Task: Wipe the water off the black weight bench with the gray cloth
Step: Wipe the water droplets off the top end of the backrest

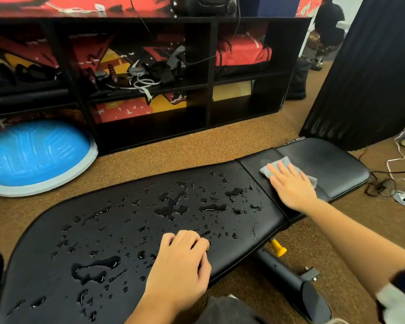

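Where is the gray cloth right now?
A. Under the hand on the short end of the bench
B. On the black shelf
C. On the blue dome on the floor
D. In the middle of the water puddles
A: the gray cloth lies flat under the right hand on the short pad of the black weight bench, away from the water on the long pad.
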{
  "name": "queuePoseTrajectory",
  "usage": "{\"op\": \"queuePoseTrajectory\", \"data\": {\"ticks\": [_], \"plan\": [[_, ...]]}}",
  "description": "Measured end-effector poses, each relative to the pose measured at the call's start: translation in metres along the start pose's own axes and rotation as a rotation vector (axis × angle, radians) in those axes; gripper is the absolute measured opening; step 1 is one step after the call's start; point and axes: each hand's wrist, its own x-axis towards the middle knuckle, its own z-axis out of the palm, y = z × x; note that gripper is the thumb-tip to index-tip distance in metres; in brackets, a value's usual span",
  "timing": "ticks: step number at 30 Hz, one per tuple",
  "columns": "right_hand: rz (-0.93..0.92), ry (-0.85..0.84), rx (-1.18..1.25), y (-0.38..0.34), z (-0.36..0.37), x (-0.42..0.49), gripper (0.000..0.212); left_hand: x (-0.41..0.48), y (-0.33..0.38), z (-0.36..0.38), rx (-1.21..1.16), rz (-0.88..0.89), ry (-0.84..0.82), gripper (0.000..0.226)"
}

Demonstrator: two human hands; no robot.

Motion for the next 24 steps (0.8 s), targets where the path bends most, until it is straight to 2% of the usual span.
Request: {"op": "queuePoseTrajectory", "data": {"ticks": [2,5,8,10,12,14,16,19,20,22,23,24], "plan": [[-0.156,0.015,-0.018,-0.001,0.009,-0.030,0.067,0.000,0.000,0.000,-0.005,-0.002,0.001,0.008],[-0.252,-0.035,0.089,0.016,0.003,-0.044,0.047,0.001,0.000,0.001,-0.005,-0.001,-0.017,0.008],[-0.134,-0.005,0.094,0.042,-0.003,-0.010,0.057,0.000,-0.001,0.001,-0.005,-0.009,-0.021,0.008],[-0.010,-0.004,0.011,0.039,-0.008,0.016,0.065,0.000,-0.001,0.000,-0.002,-0.015,-0.023,0.008],[0.094,-0.054,-0.045,0.018,-0.014,0.033,0.059,0.000,0.000,0.000,0.003,-0.020,-0.025,0.009],[0.093,-0.019,-0.026,-0.013,-0.017,0.040,0.055,0.000,0.001,0.000,0.005,-0.018,-0.021,0.010],[0.008,-0.003,-0.064,-0.039,-0.016,0.039,0.059,0.000,0.002,0.000,0.006,-0.018,-0.023,0.010],[-0.184,-0.053,-0.121,-0.042,-0.007,0.031,0.079,0.000,0.001,0.000,0.005,-0.017,-0.016,0.011],[-0.285,-0.063,-0.160,-0.034,-0.004,0.026,0.078,0.000,0.001,0.001,0.002,-0.012,-0.012,0.012],[-0.483,-0.075,-0.215,-0.014,-0.007,0.021,0.064,0.001,0.000,0.001,0.004,-0.003,-0.001,0.012],[-0.529,-0.061,-0.223,-0.004,-0.011,0.019,0.058,0.001,0.000,0.001,0.005,0.003,0.005,0.012],[-0.495,-0.068,-0.188,0.004,-0.017,0.017,0.055,0.001,0.000,0.001,0.006,0.009,0.011,0.012]]}}
